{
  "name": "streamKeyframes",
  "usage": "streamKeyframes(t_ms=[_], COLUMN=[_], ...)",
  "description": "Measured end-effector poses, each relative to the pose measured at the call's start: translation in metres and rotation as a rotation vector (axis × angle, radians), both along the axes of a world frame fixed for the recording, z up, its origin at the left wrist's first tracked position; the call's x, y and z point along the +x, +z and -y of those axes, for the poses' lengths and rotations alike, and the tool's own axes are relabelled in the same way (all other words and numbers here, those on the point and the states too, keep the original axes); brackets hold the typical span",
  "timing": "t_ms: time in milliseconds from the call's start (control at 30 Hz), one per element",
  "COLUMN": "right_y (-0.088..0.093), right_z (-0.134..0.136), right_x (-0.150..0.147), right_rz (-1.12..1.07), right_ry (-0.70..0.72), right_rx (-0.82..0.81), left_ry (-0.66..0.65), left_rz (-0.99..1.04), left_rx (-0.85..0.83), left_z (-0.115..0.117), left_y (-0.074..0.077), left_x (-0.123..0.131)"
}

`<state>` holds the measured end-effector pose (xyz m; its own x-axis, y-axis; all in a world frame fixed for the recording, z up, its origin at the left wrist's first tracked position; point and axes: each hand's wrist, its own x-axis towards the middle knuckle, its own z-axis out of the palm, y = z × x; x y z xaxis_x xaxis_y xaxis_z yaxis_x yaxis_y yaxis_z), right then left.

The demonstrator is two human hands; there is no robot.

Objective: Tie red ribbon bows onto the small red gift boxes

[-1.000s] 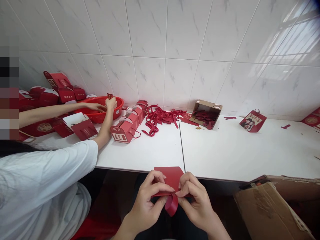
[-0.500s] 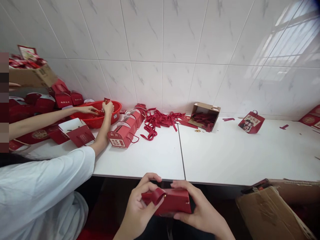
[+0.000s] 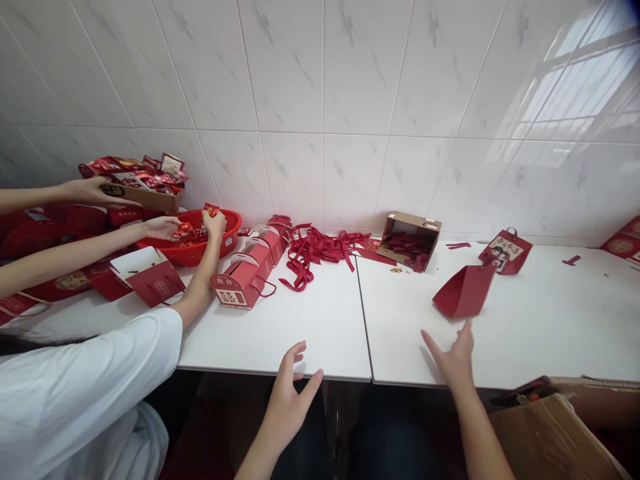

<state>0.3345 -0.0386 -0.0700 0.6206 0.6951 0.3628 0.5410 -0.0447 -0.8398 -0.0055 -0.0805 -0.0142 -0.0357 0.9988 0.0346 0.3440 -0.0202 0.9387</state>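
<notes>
My right hand [image 3: 455, 352] is over the right part of the table, thumb and fingers apart, with nothing in it. Just beyond its fingertips is a red paper gift box [image 3: 463, 292] with slanted sides, slightly blurred and apart from the hand. Behind that one stands a similar gift box [image 3: 506, 252] with a printed couple and a small loop on top. My left hand [image 3: 293, 393] hovers at the table's front edge, fingers spread and holding nothing.
Red ribbons [image 3: 325, 247] lie near the wall beside a tipped cardboard box [image 3: 411, 240]. A row of red handled boxes [image 3: 250, 267] stands left. A co-worker's hands reach into a red basin [image 3: 233, 233]; another person's hand holds a carton of packets [image 3: 160, 200]. A large carton [image 3: 555, 433] sits front right.
The red gift box has left both my hands and is now at the right of the table. My hands have moved apart and opened. The carton of packets at left has moved right and down.
</notes>
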Motion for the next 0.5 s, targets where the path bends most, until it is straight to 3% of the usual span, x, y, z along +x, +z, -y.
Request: streamKeyframes(t_ms=[100,167,300,400,500], right_y=[-0.019,-0.023,-0.018,-0.010,0.000], right_z=[0.002,0.003,0.006,0.014,0.029], right_x=[-0.012,-0.017,-0.017,-0.027,-0.053], right_rz=[0.079,0.067,-0.022,-0.241,-0.634], right_ry=[0.069,0.076,0.063,0.107,0.305], right_rx=[-0.089,-0.113,-0.065,0.038,0.025], left_ry=[0.031,0.026,0.037,0.040,0.039], left_rz=[-0.214,-0.490,-0.602,-0.629,-0.622], left_rx=[0.043,0.064,0.064,0.096,0.107], left_z=[-0.033,-0.064,-0.132,-0.168,-0.178], left_y=[-0.013,-0.017,-0.012,-0.004,0.001], left_x=[-0.005,-0.007,-0.005,0.000,0.005])
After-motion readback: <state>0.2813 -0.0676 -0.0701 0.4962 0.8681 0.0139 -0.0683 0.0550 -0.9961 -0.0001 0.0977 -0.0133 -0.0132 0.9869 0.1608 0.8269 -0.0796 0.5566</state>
